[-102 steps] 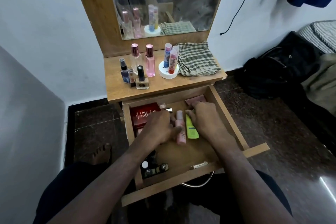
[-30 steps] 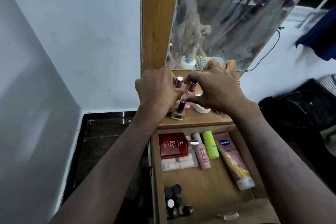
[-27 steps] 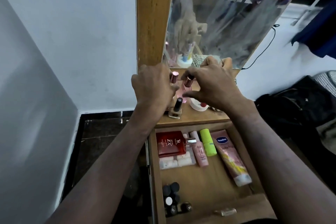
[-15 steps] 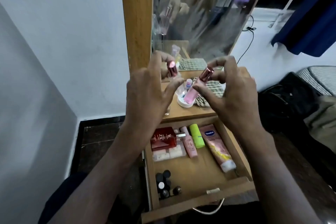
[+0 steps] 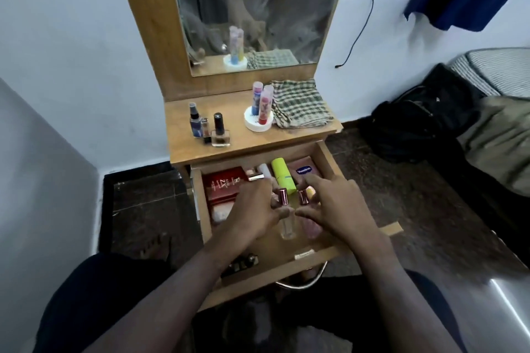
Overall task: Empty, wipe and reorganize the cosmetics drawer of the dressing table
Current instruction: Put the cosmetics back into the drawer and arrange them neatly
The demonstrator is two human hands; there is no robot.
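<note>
I am well into restocking the drawer (image 5: 327, 160): left hand (image 5: 255, 218) pinches the clear bottle (image 5: 286, 223), right hand (image 5: 335, 209) the pink bottle (image 5: 311, 228); several bottles wait on the surface (image 5: 238, 135).

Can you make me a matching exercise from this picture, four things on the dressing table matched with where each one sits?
Things:
1. checked cloth
2. red box
3. nail polish bottle
4. lime green tube

Places:
A. standing on the left part of the tabletop
B. lying in the open drawer, between the white tube and the Vaseline tube
C. folded at the right end of the tabletop, below the mirror
D. lying in the back left corner of the open drawer

Pairs: 1-C, 2-D, 3-A, 4-B
</note>
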